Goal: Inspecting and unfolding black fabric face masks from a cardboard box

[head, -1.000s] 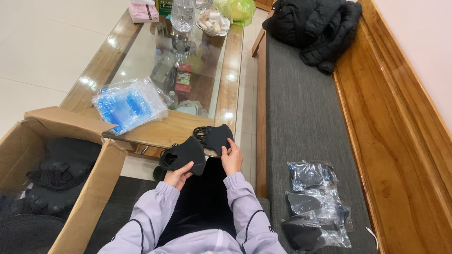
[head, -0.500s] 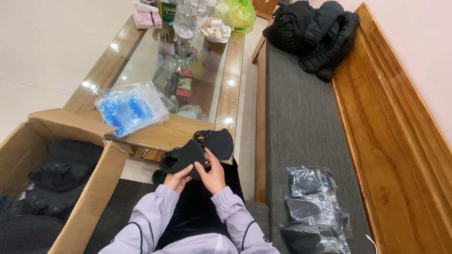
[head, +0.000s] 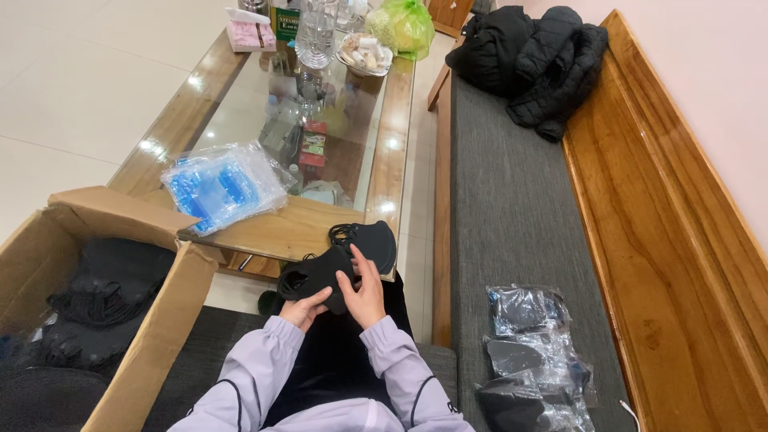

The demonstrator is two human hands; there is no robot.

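Both hands, left hand (head: pixel 302 308) and right hand (head: pixel 366 290), clamped on 1 black face mask (head: pixel 340 258) (cardboard box (head: pixel 144 344) at 9 o'clock).

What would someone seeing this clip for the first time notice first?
Both hands, the left hand and the right hand, hold black face masks over the lap at the glass-topped table edge. A cardboard box of black masks sits at left; bagged masks lie on the grey bench at right.

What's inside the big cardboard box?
The cardboard box holds a heap of black face masks with tangled ear loops. Whatever lies under that heap, and the box's near end, cannot be seen.
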